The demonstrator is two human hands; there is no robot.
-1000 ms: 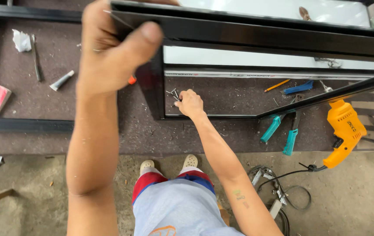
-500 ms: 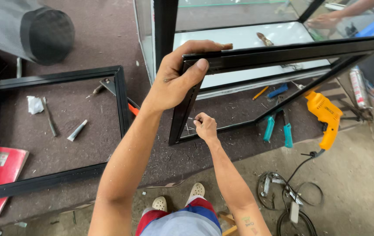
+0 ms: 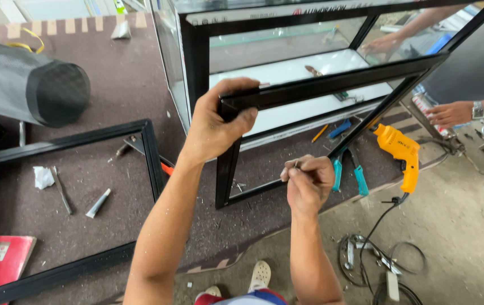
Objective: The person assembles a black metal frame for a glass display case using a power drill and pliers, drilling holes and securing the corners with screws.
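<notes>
My left hand [image 3: 217,125] grips the upper left corner of a black metal frame [image 3: 321,86] that stands tilted on the brown carpet. My right hand [image 3: 308,179] is lifted in front of the frame's lower bar, fingers pinched on a small screw [image 3: 296,164]. A few more small screws [image 3: 238,184] lie on the carpet inside the frame. Behind the frame stands a glass display case [image 3: 194,51] with black edges.
A yellow drill [image 3: 397,148] and teal-handled pliers [image 3: 359,178] lie to the right, cables [image 3: 374,257] on the concrete floor. Another black frame [image 3: 151,152] lies flat at left with a red booklet [image 3: 1,260]. A rolled mesh [image 3: 33,85] sits far left. Another person's hand [image 3: 451,113] works at right.
My right hand has risen from the carpet with a small screw pinched in its fingers. The view has shifted, and my left hand still holds the frame corner.
</notes>
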